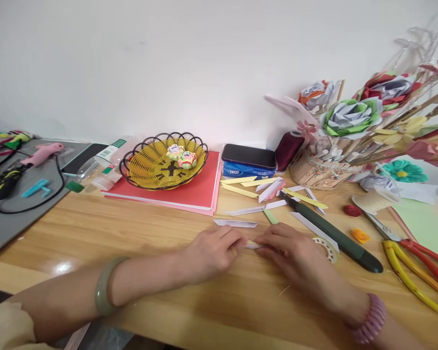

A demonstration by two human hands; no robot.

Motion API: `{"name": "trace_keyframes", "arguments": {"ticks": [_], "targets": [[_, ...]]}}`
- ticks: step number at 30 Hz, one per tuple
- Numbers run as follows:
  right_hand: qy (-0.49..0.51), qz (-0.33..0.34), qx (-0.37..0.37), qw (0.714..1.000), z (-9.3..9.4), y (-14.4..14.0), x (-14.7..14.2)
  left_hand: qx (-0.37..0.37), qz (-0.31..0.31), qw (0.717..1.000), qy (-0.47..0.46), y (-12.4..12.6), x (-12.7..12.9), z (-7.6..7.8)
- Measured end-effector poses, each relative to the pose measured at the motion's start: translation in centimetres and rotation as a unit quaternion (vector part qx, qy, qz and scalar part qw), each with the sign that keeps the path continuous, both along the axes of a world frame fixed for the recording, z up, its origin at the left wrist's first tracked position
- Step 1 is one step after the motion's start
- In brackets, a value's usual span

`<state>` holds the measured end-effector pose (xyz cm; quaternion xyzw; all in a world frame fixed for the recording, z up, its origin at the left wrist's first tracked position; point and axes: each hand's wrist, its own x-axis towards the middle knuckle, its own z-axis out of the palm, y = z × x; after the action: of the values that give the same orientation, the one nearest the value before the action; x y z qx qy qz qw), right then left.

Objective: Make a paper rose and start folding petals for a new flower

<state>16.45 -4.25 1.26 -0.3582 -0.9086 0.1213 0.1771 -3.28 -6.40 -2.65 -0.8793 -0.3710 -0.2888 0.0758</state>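
Note:
My left hand and my right hand meet low over the wooden table, fingers pinched on the two ends of a small folded paper strip. Only its pale middle shows between my fingertips; the rest is hidden. Just beyond my left hand lies a white folded paper strip. A green strip points toward my right fingers. Farther back are several white, yellow and pink strips in a loose pile. Beside my right hand are a roll of tape and a dark green cutter-like tool.
A yellow woven basket holding two paper balls stands on red paper. Behind sits a phone on a blue pack. Scissors, thread spools and a pot of paper flowers crowd the right. Tools lie on a grey mat leftward.

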Motion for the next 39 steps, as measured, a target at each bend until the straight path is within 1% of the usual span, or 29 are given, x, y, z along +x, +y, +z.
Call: {"name": "trace_keyframes", "arguments": {"ticks": [4, 6, 8, 9, 10, 11, 12, 13, 14, 15, 16, 17, 18, 20, 21, 22, 23, 24, 26, 27, 28, 30, 32, 34, 35, 36, 37, 38, 39], "targets": [[-0.004, -0.019, -0.07, 0.997, 0.1, -0.1, -0.1, -0.099, -0.002, 0.993, -0.062, 0.5, -0.5, 1.0], [0.034, -0.025, -0.089, 0.995, 0.5, -0.1, -0.1, -0.106, -0.022, 0.99, -0.09, 0.9, -0.9, 1.9], [0.084, -0.036, -0.106, 0.99, 1.2, -0.2, 0.0, -0.082, -0.054, 0.988, -0.118, 1.3, -1.2, 2.9], [0.108, -0.046, -0.114, 0.987, 1.6, -0.2, 0.0, -0.084, -0.059, 0.984, -0.146, 1.5, -1.2, 3.4], [0.134, -0.058, -0.121, 0.982, 1.9, -0.2, 0.0, -0.107, -0.056, 0.975, -0.187, 1.6, -1.1, 3.9], [0.157, -0.071, -0.132, 0.976, 2.3, -0.2, 0.0, -0.149, -0.042, 0.958, -0.242, 1.6, -0.9, 4.3], [0.181, -0.086, -0.15, 0.968, 2.6, -0.3, -0.1, -0.206, -0.018, 0.928, -0.309, 1.6, -0.5, 4.7], [0.205, -0.1, -0.175, 0.958, 2.8, -0.4, -0.1, -0.266, -0.005, 0.889, -0.372, 1.6, 0.0, 5.0], [0.231, -0.113, -0.207, 0.944, 2.9, -0.5, -0.2, -0.326, -0.011, 0.846, -0.421, 1.5, 0.5, 5.3], [0.264, -0.123, -0.244, 0.925, 2.8, -0.6, -0.4, -0.373, -0.031, 0.804, -0.463, 1.4, 1.1, 5.5], [0.301, -0.129, -0.286, 0.9, 2.6, -0.8, -0.5, -0.416, -0.05, 0.767, -0.485, 1.2, 1.6, 5.6], [0.344, -0.128, -0.33, 0.87, 2.3, -1.0, -0.7, -0.456, -0.069, 0.74, -0.489, 1.1, 2.1, 5.8], [0.393, -0.122, -0.368, 0.834, 1.9, -1.2, -0.9, -0.476, -0.087, 0.726, -0.488, 1.0, 2.6, 6.0], [0.472, -0.098, -0.445, 0.755, 1.0, -1.6, -1.3, -0.492, -0.113, 0.716, -0.482, 0.7, 3.2, 6.4], [0.503, -0.089, -0.47, 0.719, 0.7, -1.8, -1.5, -0.498, -0.12, 0.709, -0.485, 0.6, 3.4, 6.6], [0.528, -0.085, -0.488, 0.689, 0.4, -2.0, -1.7, -0.508, -0.124, 0.696, -0.492, 0.6, 3.5, 6.9], [0.55, -0.085, -0.496, 0.666, 0.3, -2.2, -1.9, -0.524, -0.126, 0.677, -0.502, 0.5, 3.6, 7.1], [0.566, -0.086, -0.499, 0.65, 0.2, -2.4, -2.0, -0.542, -0.127, 0.654, -0.512, 0.5, 3.6, 7.3], [0.588, -0.082, -0.5, 0.63, 0.3, -2.9, -2.3, -0.582, -0.129, 0.61, -0.523, 0.6, 3.5, 7.7], [0.594, -0.076, -0.501, 0.625, 0.4, -3.1, -2.4, -0.599, -0.131, 0.596, -0.518, 0.6, 3.5, 7.9], [0.598, -0.069, -0.502, 0.621, 0.5, -3.3, -2.5, -0.614, -0.131, 0.589, -0.509, 0.7, 3.5, 8.0], [0.602, -0.059, -0.501, 0.619, 0.6, -3.7, -2.8, -0.637, -0.128, 0.588, -0.482, 0.7, 3.5, 8.2], [0.597, -0.055, -0.5, 0.625, 0.6, -3.9, -2.9, -0.646, -0.123, 0.596, -0.462, 0.7, 3.5, 8.4], [0.581, -0.055, -0.495, 0.644, 0.5, -3.9, -2.9, -0.635, -0.12, 0.61, -0.459, 0.8, 3.5, 8.4], [0.562, -0.059, -0.488, 0.665, 0.4, -3.7, -2.7, -0.629, -0.118, 0.617, -0.458, 0.8, 3.4, 8.5], [0.528, -0.063, -0.48, 0.698, 0.3, -3.6, -2.5, -0.624, -0.113, 0.624, -0.456, 1.0, 3.3, 8.5], [0.482, -0.072, -0.461, 0.742, 0.2, -3.4, -2.1, -0.621, -0.106, 0.633, -0.45, 1.2, 3.1, 8.5], [0.428, -0.086, -0.421, 0.795, 0.2, -3.1, -1.5, -0.62, -0.096, 0.642, -0.44, 1.4, 2.9, 8.5], [0.363, -0.102, -0.366, 0.851, 0.3, -2.9, -0.9, -0.618, -0.082, 0.655, -0.427, 1.7, 2.6, 8.5]]}}
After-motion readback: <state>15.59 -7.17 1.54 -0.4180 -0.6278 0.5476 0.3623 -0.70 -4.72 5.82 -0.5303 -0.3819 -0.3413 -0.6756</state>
